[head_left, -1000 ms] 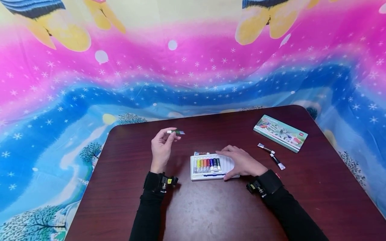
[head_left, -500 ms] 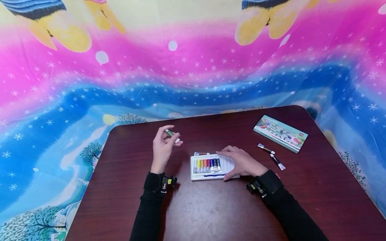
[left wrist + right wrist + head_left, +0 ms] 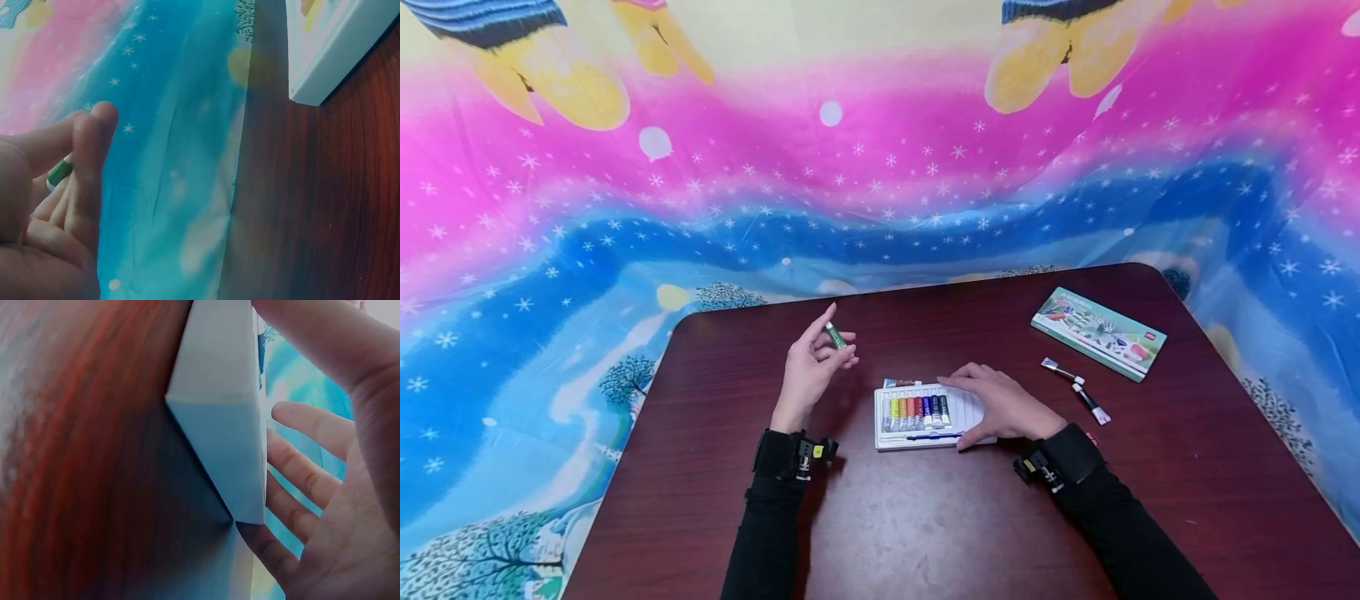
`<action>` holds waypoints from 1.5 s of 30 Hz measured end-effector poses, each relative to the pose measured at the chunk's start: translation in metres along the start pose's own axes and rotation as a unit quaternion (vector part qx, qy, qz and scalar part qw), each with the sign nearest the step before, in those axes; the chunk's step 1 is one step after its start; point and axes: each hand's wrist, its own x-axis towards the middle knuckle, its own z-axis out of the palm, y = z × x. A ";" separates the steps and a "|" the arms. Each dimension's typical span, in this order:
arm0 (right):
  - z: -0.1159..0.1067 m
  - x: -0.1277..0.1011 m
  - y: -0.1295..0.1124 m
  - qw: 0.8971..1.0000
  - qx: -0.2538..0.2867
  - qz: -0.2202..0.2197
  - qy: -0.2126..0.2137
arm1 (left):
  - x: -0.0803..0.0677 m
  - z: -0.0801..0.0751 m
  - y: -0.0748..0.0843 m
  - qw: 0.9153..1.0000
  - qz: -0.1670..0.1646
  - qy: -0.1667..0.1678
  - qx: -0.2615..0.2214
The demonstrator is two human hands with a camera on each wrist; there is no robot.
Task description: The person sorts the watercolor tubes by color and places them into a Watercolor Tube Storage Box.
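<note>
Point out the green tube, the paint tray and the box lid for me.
green tube (image 3: 834,335), head view, middle of its body.
paint tray (image 3: 976,407), head view, bare ribbed right part.
box lid (image 3: 1098,332), head view, printed top face.

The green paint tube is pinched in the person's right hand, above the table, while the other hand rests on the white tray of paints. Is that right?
Not quite: the hands are swapped. The head view shows the left hand pinching the green paint tube above the table, while the right hand rests on the white tray of paints. The rest is right.
</note>
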 end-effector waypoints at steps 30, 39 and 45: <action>-0.015 -0.008 0.011 0.998 0.055 -0.035 -0.026 | -0.030 0.137 -0.025 0.912 0.052 -0.089 0.396; -0.016 -0.007 0.011 0.998 0.051 -0.032 -0.032 | -0.028 0.142 -0.033 0.838 0.078 -0.099 0.531; -0.016 -0.006 0.011 0.998 0.053 -0.029 -0.032 | -0.028 0.140 -0.035 0.799 0.099 -0.104 0.585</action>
